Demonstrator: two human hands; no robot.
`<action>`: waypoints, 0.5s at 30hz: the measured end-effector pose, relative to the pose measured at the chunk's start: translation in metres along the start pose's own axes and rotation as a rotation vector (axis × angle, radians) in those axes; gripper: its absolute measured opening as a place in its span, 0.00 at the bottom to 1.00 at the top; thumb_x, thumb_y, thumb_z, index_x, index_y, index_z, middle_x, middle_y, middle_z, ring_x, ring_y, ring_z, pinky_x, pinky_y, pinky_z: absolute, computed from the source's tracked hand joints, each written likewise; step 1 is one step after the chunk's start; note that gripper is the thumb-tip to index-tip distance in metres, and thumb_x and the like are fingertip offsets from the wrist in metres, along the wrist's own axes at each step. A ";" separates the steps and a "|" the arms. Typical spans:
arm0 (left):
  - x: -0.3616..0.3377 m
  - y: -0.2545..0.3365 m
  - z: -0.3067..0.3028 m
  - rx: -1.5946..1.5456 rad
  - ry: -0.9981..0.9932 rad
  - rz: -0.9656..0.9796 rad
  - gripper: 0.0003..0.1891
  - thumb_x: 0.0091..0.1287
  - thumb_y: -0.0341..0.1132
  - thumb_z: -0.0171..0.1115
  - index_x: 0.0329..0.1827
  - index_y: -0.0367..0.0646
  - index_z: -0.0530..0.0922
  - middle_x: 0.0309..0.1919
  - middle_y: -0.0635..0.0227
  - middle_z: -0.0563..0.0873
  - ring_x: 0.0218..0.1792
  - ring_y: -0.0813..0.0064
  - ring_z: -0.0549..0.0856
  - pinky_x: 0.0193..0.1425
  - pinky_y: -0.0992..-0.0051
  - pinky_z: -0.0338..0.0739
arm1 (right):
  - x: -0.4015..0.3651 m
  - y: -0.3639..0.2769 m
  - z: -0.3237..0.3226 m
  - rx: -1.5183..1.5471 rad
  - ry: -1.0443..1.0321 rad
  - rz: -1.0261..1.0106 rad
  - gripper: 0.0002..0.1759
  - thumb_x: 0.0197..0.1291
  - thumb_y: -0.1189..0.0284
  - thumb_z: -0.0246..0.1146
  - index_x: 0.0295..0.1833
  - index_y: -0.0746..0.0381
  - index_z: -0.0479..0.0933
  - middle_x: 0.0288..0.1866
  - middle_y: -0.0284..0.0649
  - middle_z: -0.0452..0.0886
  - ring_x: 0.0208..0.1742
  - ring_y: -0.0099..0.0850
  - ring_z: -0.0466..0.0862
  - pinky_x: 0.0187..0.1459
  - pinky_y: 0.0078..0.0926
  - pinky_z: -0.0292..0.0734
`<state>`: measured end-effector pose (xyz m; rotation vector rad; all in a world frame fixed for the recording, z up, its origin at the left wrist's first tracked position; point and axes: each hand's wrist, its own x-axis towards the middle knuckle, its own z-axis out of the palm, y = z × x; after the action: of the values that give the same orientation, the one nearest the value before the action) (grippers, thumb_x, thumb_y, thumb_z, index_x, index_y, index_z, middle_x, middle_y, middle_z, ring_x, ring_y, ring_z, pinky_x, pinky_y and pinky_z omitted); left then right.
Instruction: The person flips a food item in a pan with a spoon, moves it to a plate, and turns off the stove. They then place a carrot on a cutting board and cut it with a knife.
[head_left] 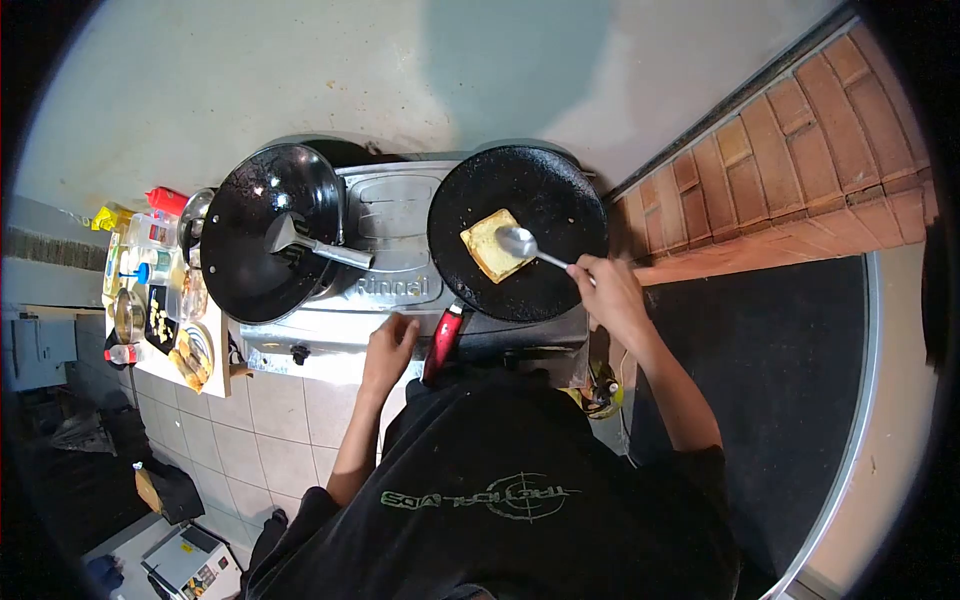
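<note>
on the flat black pan (560,183): a square slice of bread (488,260) lies just off centre, toward 8 o'clock, pale face up, edges browned.
spoon (516,240): bowl over the slice's 3 o'clock side, handle running out toward 4 o'clock; whether the bowl bears on the bread cannot be told.
right hand (613,297): at the pan's 4 o'clock rim, thumb and fingers pinching the spoon's handle near its end.
left hand (393,342): outside the pan toward 8 o'clock, near the red handle (444,342) but apart from it; no object shows in it, and whether the fingers are spread or closed cannot be told.
spoon angle: the step appears to be spoon work on the bread's upper face; a low handle and level bowl should limit tearing.
spoon pressure: light and even, from centre toward 12, 3, 6 and 9 o'clock; the pale middle would probably dent first.
slice position: a sideways push could slide it; lift the bowl clear between strokes.
pan steadiness: a light left hold on the handle, at 7 o'clock, would likely prevent turning on the stove (390,215).
right knuckles: treat the pan as hot; hold them above the rim.
wok (240,240): at 9 o'clock from the pan, a spatula (320,247) resting in it.
</note>
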<state>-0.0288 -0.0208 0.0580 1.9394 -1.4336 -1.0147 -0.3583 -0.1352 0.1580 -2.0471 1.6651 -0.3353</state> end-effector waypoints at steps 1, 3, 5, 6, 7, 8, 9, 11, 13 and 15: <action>-0.002 -0.005 0.000 0.041 -0.016 0.042 0.21 0.73 0.48 0.61 0.44 0.33 0.83 0.31 0.54 0.88 0.33 0.68 0.87 0.39 0.67 0.79 | 0.000 0.005 0.009 0.007 -0.007 -0.049 0.12 0.68 0.65 0.62 0.38 0.62 0.84 0.25 0.54 0.82 0.30 0.56 0.83 0.33 0.51 0.77; -0.006 0.004 -0.007 0.062 -0.139 -0.057 0.21 0.73 0.48 0.61 0.44 0.34 0.84 0.33 0.51 0.89 0.35 0.61 0.89 0.41 0.65 0.80 | -0.003 0.004 0.015 -0.015 0.014 -0.056 0.12 0.68 0.65 0.62 0.38 0.62 0.84 0.25 0.54 0.82 0.30 0.56 0.83 0.33 0.51 0.77; -0.012 0.008 -0.012 0.056 -0.277 -0.151 0.24 0.72 0.51 0.61 0.43 0.34 0.85 0.35 0.49 0.89 0.38 0.55 0.90 0.44 0.63 0.81 | -0.001 -0.002 0.009 -0.036 -0.024 0.025 0.12 0.68 0.64 0.62 0.40 0.62 0.85 0.27 0.54 0.83 0.31 0.55 0.85 0.35 0.50 0.78; -0.014 0.005 -0.012 0.053 -0.270 -0.157 0.24 0.72 0.51 0.61 0.43 0.34 0.85 0.35 0.49 0.89 0.38 0.55 0.90 0.44 0.63 0.81 | -0.002 -0.010 -0.004 -0.036 -0.029 0.017 0.12 0.68 0.64 0.62 0.40 0.62 0.85 0.27 0.54 0.83 0.31 0.55 0.85 0.35 0.50 0.78; -0.017 0.003 -0.011 0.003 -0.257 -0.133 0.24 0.73 0.51 0.61 0.43 0.33 0.85 0.33 0.53 0.89 0.34 0.61 0.89 0.41 0.65 0.81 | -0.005 -0.018 -0.018 -0.043 0.008 0.035 0.13 0.68 0.64 0.61 0.41 0.62 0.85 0.28 0.55 0.84 0.32 0.54 0.85 0.36 0.51 0.79; -0.019 0.001 -0.010 -0.045 -0.247 -0.106 0.24 0.73 0.51 0.61 0.43 0.33 0.85 0.31 0.56 0.89 0.31 0.68 0.87 0.39 0.67 0.80 | -0.007 -0.019 -0.028 -0.051 0.047 0.057 0.13 0.69 0.64 0.61 0.41 0.62 0.85 0.30 0.55 0.84 0.32 0.54 0.85 0.37 0.51 0.80; -0.021 -0.005 -0.008 -0.044 -0.252 -0.104 0.24 0.73 0.51 0.61 0.43 0.33 0.85 0.31 0.56 0.89 0.31 0.68 0.87 0.39 0.67 0.80 | -0.005 -0.012 -0.034 -0.180 0.098 0.014 0.13 0.69 0.65 0.60 0.41 0.63 0.85 0.31 0.56 0.84 0.33 0.54 0.86 0.37 0.50 0.80; -0.021 -0.016 -0.002 -0.003 -0.271 -0.093 0.23 0.72 0.51 0.61 0.43 0.35 0.85 0.36 0.50 0.90 0.42 0.56 0.90 0.48 0.64 0.80 | 0.004 -0.011 -0.052 -0.372 0.128 -0.013 0.14 0.69 0.66 0.59 0.39 0.63 0.85 0.32 0.56 0.85 0.34 0.52 0.87 0.37 0.50 0.81; -0.021 -0.017 0.001 -0.006 -0.291 -0.069 0.22 0.72 0.51 0.61 0.43 0.35 0.85 0.36 0.50 0.89 0.42 0.56 0.90 0.48 0.64 0.80 | 0.015 0.003 -0.056 -0.459 0.122 -0.040 0.13 0.68 0.66 0.60 0.38 0.63 0.86 0.31 0.55 0.85 0.34 0.52 0.87 0.38 0.49 0.81; -0.019 -0.019 0.002 -0.012 -0.301 -0.048 0.22 0.72 0.50 0.61 0.42 0.36 0.85 0.36 0.50 0.89 0.42 0.55 0.89 0.48 0.64 0.80 | 0.027 0.015 -0.056 -0.545 0.115 -0.078 0.13 0.67 0.67 0.61 0.37 0.62 0.86 0.31 0.54 0.85 0.34 0.52 0.87 0.38 0.49 0.82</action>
<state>-0.0232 0.0027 0.0471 1.8797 -1.5393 -1.3821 -0.3917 -0.1749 0.1954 -2.5271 1.9040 -0.0182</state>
